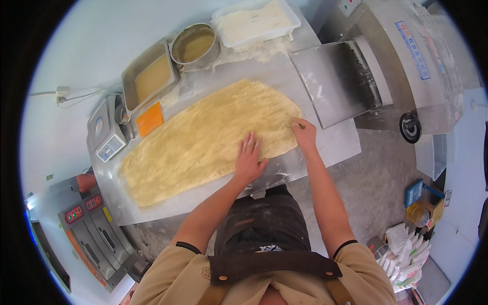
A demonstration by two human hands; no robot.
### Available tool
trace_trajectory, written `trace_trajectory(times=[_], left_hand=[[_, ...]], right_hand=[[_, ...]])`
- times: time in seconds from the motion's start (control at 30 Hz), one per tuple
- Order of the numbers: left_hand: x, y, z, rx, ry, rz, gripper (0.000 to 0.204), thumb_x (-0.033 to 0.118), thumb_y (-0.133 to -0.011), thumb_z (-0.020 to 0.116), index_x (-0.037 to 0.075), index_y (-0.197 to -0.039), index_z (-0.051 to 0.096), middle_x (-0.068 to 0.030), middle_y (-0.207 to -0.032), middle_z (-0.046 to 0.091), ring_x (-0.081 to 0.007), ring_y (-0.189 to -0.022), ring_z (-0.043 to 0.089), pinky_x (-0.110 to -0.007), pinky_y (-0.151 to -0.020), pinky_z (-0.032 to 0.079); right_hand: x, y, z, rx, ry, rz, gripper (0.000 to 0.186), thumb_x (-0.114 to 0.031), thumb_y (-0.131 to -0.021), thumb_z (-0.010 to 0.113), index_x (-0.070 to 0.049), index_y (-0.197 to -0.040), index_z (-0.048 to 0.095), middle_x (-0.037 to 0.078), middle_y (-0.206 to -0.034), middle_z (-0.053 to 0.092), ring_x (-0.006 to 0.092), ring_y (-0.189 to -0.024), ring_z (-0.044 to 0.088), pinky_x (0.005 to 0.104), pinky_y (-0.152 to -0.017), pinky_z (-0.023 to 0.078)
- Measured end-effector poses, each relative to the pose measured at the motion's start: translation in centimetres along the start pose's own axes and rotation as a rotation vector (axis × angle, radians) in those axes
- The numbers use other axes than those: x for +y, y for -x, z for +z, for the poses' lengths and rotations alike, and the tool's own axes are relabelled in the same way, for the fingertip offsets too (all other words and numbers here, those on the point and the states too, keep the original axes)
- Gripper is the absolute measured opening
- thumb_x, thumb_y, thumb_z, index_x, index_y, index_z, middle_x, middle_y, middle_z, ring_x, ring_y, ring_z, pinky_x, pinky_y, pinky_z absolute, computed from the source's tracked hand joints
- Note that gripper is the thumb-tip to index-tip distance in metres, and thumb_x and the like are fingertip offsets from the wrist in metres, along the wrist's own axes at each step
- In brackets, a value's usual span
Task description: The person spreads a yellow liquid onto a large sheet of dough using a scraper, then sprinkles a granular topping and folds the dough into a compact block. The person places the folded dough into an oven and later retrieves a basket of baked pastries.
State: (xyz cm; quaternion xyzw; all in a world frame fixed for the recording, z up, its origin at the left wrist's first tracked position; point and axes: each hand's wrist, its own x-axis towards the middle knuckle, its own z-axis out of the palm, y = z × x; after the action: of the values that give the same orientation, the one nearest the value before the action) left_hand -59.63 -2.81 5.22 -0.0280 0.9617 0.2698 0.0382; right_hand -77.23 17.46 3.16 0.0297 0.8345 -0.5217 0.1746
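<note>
A long sheet of pale yellow dough (198, 142) lies across the steel worktable (335, 142). My left hand (249, 160) rests on the dough near its front edge, fingers stretched out and spread. At the dough's right edge, my right hand (305, 133) is closed, fingers curled, with a small dark shape at them that I cannot make out. An orange scraper (149, 118) lies just behind the dough on the left.
Along the back stand a scale (107, 134), a rectangular pan (147, 76), a round pot (194, 46) and a flour tub (254, 23). A machine (414, 71) with a feed tray (330, 81) adjoins the table's right. An oven (94, 244) stands lower left, sacks (401, 254) lower right.
</note>
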Motion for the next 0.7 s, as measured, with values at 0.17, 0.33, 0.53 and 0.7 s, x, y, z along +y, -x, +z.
trace_trajectory(times=[0.17,0.33,0.53,0.7], left_hand=[[1.7,-4.6,-0.5,-0.107,0.044,0.165,0.089,0.035,-0.097,0.066,0.002,-0.171,0.029,-0.0215,-0.178,0.026,-0.0394,-0.167,0.020,-0.057,-0.136,0.015],[-0.2,-5.3,-1.1,-0.259,0.018,0.312,0.095,0.035,-0.096,0.066,-0.001,-0.172,0.022,-0.0208,-0.179,0.026,-0.0382,-0.167,0.020,-0.059,-0.136,0.013],[-3.5,3.3,-3.4,-0.454,-0.048,0.293,0.100,0.042,-0.094,0.070,0.001,-0.172,0.024,-0.0211,-0.179,0.026,-0.0377,-0.168,0.018,-0.059,-0.136,0.012],[-6.5,8.4,-5.4,-0.246,-0.083,0.001,0.100,0.035,-0.092,0.075,0.002,-0.171,0.025,-0.0211,-0.180,0.024,-0.0375,-0.168,0.017,-0.058,-0.136,0.013]], right_hand=[[1.4,4.8,0.0,0.152,-0.176,0.078,0.029,-0.004,-0.104,0.063,0.008,-0.130,0.072,0.015,-0.116,0.079,0.0221,-0.104,0.075,0.0319,-0.094,0.060],[1.2,4.1,0.8,0.607,-0.698,0.184,0.032,-0.002,-0.107,0.061,0.008,-0.136,0.069,0.016,-0.116,0.078,0.0238,-0.103,0.076,0.0348,-0.096,0.062],[-0.5,3.0,2.6,0.541,-0.587,0.093,0.029,-0.006,-0.104,0.066,0.007,-0.128,0.075,0.016,-0.116,0.079,0.0219,-0.103,0.075,0.0354,-0.095,0.061],[2.2,7.4,3.6,0.314,-0.246,0.065,0.027,-0.010,-0.101,0.069,0.005,-0.120,0.078,0.012,-0.109,0.081,0.0198,-0.101,0.074,0.0352,-0.092,0.059]])
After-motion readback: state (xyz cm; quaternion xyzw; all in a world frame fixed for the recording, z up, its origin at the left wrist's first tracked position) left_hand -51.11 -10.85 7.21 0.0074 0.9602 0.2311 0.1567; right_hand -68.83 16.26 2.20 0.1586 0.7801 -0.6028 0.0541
